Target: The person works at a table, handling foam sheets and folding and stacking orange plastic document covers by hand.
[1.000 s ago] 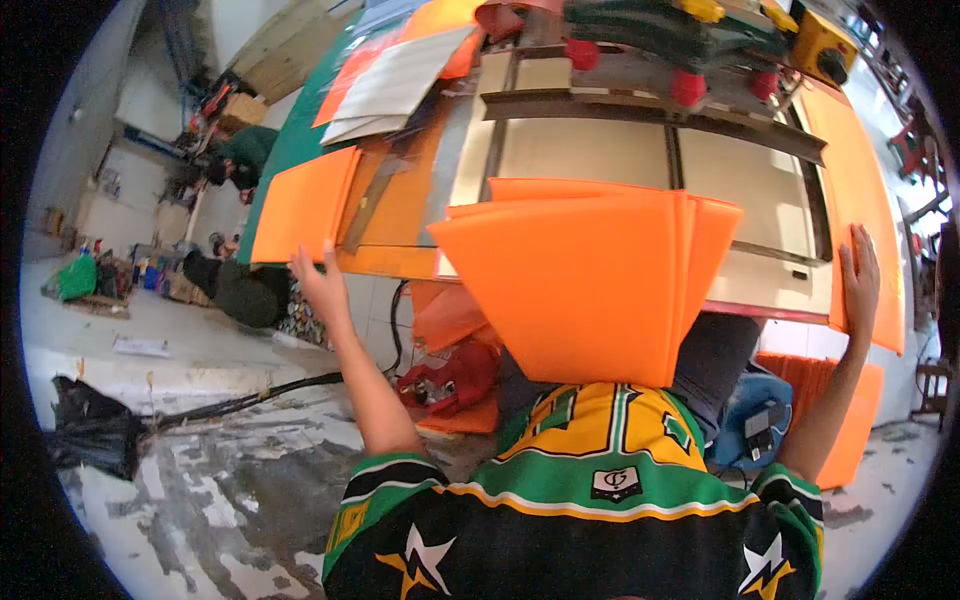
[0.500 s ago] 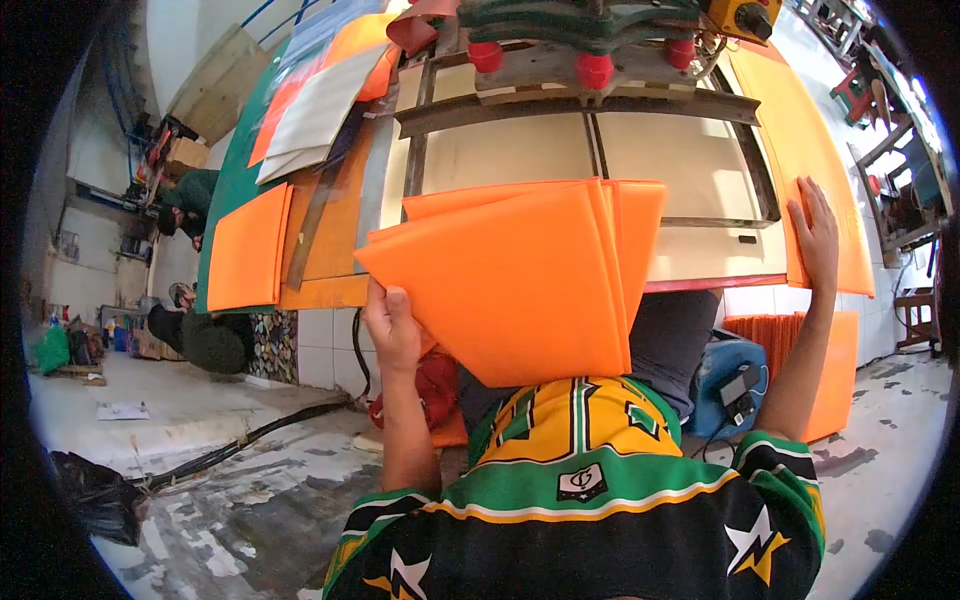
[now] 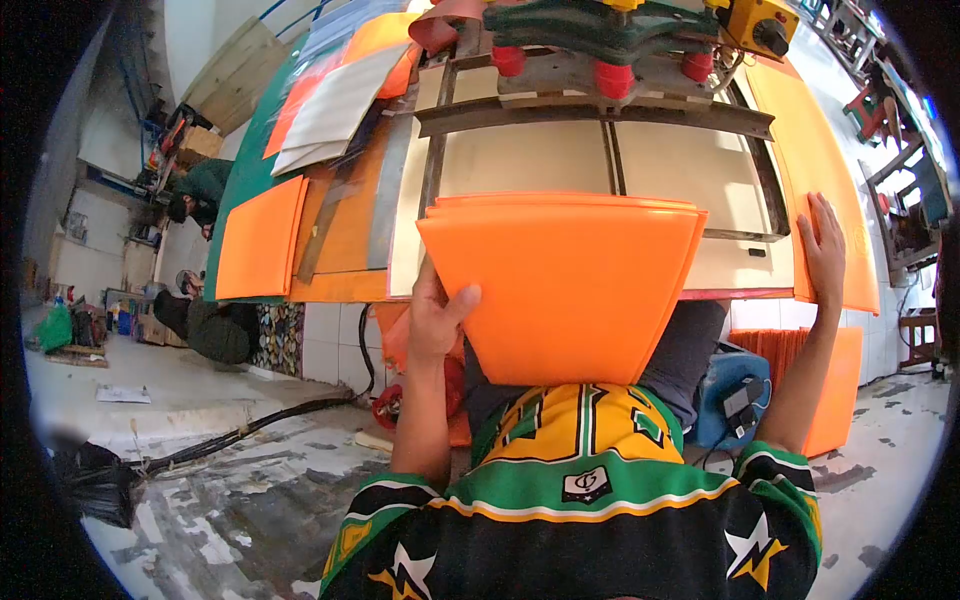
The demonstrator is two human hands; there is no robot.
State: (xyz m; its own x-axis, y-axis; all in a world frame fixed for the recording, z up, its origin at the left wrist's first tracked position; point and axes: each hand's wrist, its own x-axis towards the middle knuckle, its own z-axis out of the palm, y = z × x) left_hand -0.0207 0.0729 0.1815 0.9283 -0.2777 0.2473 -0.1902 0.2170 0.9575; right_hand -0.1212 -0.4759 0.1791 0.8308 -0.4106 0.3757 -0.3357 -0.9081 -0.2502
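A stack of orange sheets [image 3: 560, 285] leans upright between my lap and the table edge. My left hand [image 3: 438, 308] is closed on the stack's left edge, its thumb across the front face and its fingers hidden behind. On the right, my right hand [image 3: 823, 250] lies flat with fingers stretched out on a yellow-orange board [image 3: 840, 215] at the table's right side; nothing is in it. Behind the stack, a dark metal frame [image 3: 600, 122] lies over cream panels [image 3: 690, 160] on the table.
A machine with red knobs [image 3: 612, 78] and a yellow control box [image 3: 762, 28] stands at the back. More orange sheets [image 3: 258, 240] and white sheets [image 3: 335, 110] lie on the left. Below right are a blue container [image 3: 735, 395] and orange sheets [image 3: 835, 390]. A person [image 3: 205, 190] is at far left.
The fanned orange sheets now sit more evenly together, and the stack is further right in view. My left hand has shifted right and slightly down with it. My right hand stays on the board.
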